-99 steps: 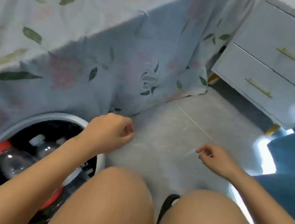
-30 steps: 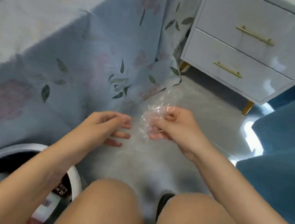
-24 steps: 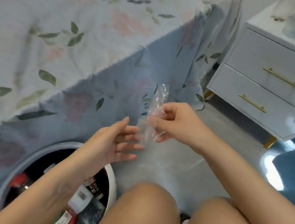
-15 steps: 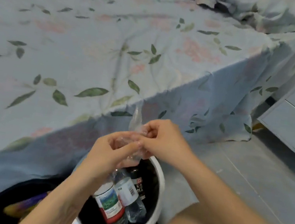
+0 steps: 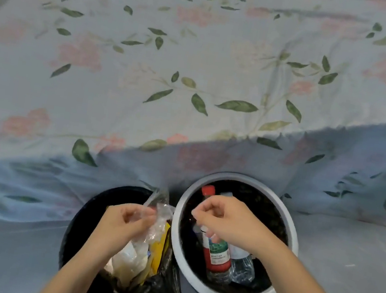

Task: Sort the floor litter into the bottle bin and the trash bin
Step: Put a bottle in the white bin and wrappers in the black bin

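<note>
A bed (image 5: pixel 201 58) fills the upper part of the view, covered by a pale blue sheet (image 5: pixel 310 171) printed with green leaves and pink flowers; the sheet hangs over the bed's near edge down to a grey tiled floor (image 5: pixel 346 261); a strip of plain wall shows at the upper left corner. Two bins stand side by side on the floor against the hanging sheet: the trash bin (image 5: pixel 76 224), lined with a black bag, on the left; the bottle bin (image 5: pixel 291 242), round with a white rim and dark inside, touching it on the right.

The bottle bin holds a red-capped bottle (image 5: pixel 216 255) with a red and green label and a clear crushed bottle (image 5: pixel 241 269) beside it; the trash bin holds pale wrappers and a yellow packet (image 5: pixel 159 248).

The left hand (image 5: pixel 122 226) hovers over the trash bin, its grip pinched shut on a clear plastic wrapper (image 5: pixel 159 212) that stands up above the bin's opening; the right hand (image 5: pixel 230 221) hangs over the bottle bin with fingers curled together and nothing visible in them.

Half a second ago both hands pinched the wrapper together over the bottle bin; now the wrapper sits in the left hand alone, the hands have parted, and the view has swung left so the white drawer unit is gone and the trash bin shows fully.
</note>
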{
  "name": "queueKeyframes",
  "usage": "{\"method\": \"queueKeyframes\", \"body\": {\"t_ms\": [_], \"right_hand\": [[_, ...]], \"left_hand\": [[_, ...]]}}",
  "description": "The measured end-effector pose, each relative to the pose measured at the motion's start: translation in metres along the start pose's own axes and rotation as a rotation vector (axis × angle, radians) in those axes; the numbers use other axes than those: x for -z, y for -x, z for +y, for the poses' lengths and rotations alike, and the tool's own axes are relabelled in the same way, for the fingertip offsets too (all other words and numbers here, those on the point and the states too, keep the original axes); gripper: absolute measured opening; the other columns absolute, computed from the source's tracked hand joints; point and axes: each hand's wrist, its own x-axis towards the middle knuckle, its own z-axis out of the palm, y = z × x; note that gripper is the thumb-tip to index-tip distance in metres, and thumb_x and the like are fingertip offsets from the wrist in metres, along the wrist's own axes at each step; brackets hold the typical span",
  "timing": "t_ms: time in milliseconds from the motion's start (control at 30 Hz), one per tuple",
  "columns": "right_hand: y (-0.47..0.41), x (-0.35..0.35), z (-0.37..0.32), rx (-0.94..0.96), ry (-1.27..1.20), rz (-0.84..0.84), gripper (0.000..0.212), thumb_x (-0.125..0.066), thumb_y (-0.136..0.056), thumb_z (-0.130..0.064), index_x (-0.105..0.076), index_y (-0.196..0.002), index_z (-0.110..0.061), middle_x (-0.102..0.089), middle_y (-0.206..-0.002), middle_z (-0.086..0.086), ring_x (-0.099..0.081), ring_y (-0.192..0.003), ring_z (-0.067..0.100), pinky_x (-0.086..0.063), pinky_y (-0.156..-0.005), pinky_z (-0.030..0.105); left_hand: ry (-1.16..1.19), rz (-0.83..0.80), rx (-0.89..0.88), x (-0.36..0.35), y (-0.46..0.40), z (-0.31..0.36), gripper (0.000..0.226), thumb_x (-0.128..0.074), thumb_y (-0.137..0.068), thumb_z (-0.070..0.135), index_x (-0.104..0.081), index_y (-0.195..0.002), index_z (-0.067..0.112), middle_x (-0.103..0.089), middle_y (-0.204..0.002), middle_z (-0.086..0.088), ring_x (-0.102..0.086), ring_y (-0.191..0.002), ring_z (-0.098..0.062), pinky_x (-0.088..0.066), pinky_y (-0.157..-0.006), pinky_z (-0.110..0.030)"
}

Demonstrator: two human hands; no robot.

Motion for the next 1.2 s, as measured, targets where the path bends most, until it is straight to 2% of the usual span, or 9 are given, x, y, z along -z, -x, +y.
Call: {"method": "queueKeyframes", "body": {"t_ms": [133,300,400,533,700,800,900,1067,1200], "right_hand": [[-0.01,0.002,0.024,-0.048,0.259,0.049,0.006,-0.06,-0.089,-0.028,-0.065,-0.089,-0.025,-0.062,-0.09,-0.007,-0.061,-0.083,0.008,-0.049,-0.07,0.019],[-0.017,0.002,0.032,-0.089,0.279,0.081,0.006,-0.059,-0.091,-0.025,-0.065,-0.093,-0.024,-0.061,-0.092,-0.008,-0.056,-0.076,0.003,-0.043,-0.061,0.014],[-0.017,0.003,0.034,-0.087,0.266,0.089,0.006,-0.057,-0.091,-0.023,-0.062,-0.094,-0.024,-0.06,-0.09,-0.008,-0.054,-0.071,0.002,-0.04,-0.059,0.013],[-0.014,0.006,0.035,-0.087,0.252,0.111,0.005,-0.057,-0.091,-0.023,-0.061,-0.092,-0.025,-0.058,-0.088,-0.009,-0.054,-0.073,0.004,-0.04,-0.058,0.013],[-0.008,0.01,0.035,-0.088,0.232,0.127,0.007,-0.055,-0.091,-0.024,-0.061,-0.092,-0.026,-0.056,-0.085,-0.011,-0.051,-0.069,0.002,-0.035,-0.053,0.012],[-0.003,0.01,0.038,-0.086,0.197,0.126,0.007,-0.056,-0.09,-0.024,-0.062,-0.091,-0.028,-0.058,-0.087,-0.01,-0.053,-0.072,0.003,-0.04,-0.059,0.015],[0.005,0.012,0.037,-0.098,0.155,0.106,0.009,-0.055,-0.09,-0.023,-0.062,-0.089,-0.028,-0.061,-0.089,-0.007,-0.058,-0.073,0.006,-0.046,-0.059,0.016],[0.027,0.048,0.033,-0.08,0.186,0.139,0.01,-0.055,-0.09,-0.026,-0.061,-0.083,-0.03,-0.066,-0.088,-0.004,-0.064,-0.074,0.014,-0.055,-0.068,0.029],[0.06,0.12,0.058,-0.05,0.295,0.361,0.005,-0.059,-0.087,-0.028,-0.063,-0.085,-0.03,-0.067,-0.089,-0.006,-0.061,-0.08,0.01,-0.048,-0.077,0.023]], "left_hand": [[-0.197,0.081,0.149,0.03,-0.03,-0.061,0.002,-0.074,-0.082,0.012,-0.074,-0.08,0.013,-0.071,-0.072,-0.001,-0.067,-0.065,-0.017,-0.054,-0.055,-0.023],[-0.389,0.143,0.326,0.036,-0.064,-0.114,0.038,-0.071,-0.079,0.015,-0.057,-0.044,0.018,-0.055,-0.048,0.005,-0.057,-0.058,-0.016,-0.042,-0.057,-0.022],[-0.613,0.134,0.345,0.032,-0.072,-0.122,0.013,-0.069,-0.075,0.027,-0.066,-0.068,0.016,-0.067,-0.075,-0.005,-0.068,-0.082,-0.026,-0.046,-0.063,-0.025],[-1.051,0.155,0.298,0.02,-0.075,-0.121,0.047,-0.061,-0.077,0.054,-0.062,-0.109,0.021,-0.064,-0.11,-0.003,-0.064,-0.104,-0.024,-0.05,-0.074,-0.029],[-1.154,0.176,0.226,0.012,-0.077,-0.126,0.045,-0.055,-0.085,0.052,-0.059,-0.116,0.021,-0.061,-0.115,-0.002,-0.058,-0.112,-0.024,-0.05,-0.081,-0.033],[-1.269,0.206,0.137,0.015,-0.063,-0.11,0.046,-0.065,-0.079,0.047,-0.062,-0.11,0.014,-0.063,-0.109,-0.007,-0.057,-0.105,-0.029,-0.049,-0.074,-0.036],[-1.305,0.231,0.009,0.026,-0.044,-0.08,0.046,-0.089,-0.054,0.032,-0.067,-0.082,0.004,-0.063,-0.08,-0.018,-0.06,-0.078,-0.04,-0.045,-0.056,-0.041],[-1.279,0.385,-0.255,-0.004,-0.018,0.023,0.032,-0.064,-0.081,0.045,-0.069,-0.102,0.021,-0.069,-0.097,-0.003,-0.061,-0.094,-0.027,-0.049,-0.068,-0.034],[-1.162,0.175,-0.638,-0.093,-0.013,0.107,0.032,-0.052,-0.089,0.046,-0.064,-0.107,0.023,-0.066,-0.102,0.003,-0.058,-0.1,-0.021,-0.049,-0.073,-0.034]]}}
